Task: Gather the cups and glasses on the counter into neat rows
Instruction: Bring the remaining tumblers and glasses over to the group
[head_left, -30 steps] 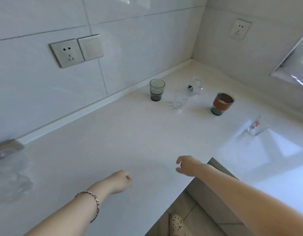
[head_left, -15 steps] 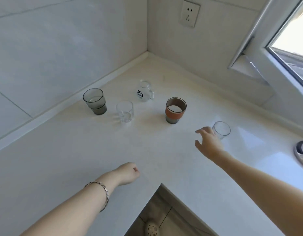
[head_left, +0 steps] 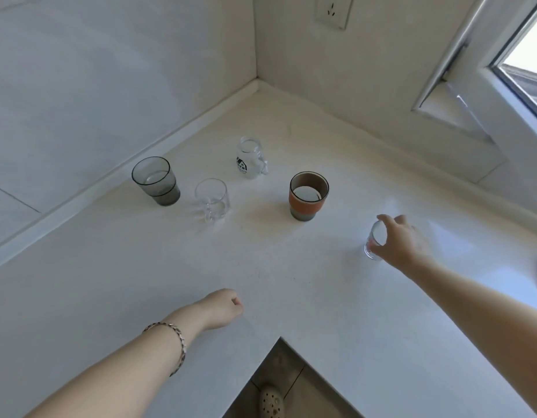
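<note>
Cups and glasses are sitting scattered on the white counter (head_left: pixel 170 267), with no row formed yet. The grey tumbler (head_left: pixel 157 182) and clear mug (head_left: pixel 212 199) are standing just beside each other near the wall. The printed jar mug (head_left: pixel 249 158) is standing behind them toward the corner, and the orange-banded cup (head_left: pixel 309 196) is standing apart to the right. The right hand (head_left: pixel 403 242) is reaching farthest out, its fingers wrapping round the upper part of the small clear glass (head_left: pixel 373 247), which is looking tilted toward the other cups. The left hand (head_left: pixel 223 307) is lying low near the counter edge, fingers curled in and holding nothing. Risks, as judged: the grip is sitting high on smooth glass, so the glass may be slipping or tipping if dragged. A quick sweep leftward is risking a knock against the orange-banded cup. Clear walls are reading faintly against the white, inviting a misjudged set-down.
</note>
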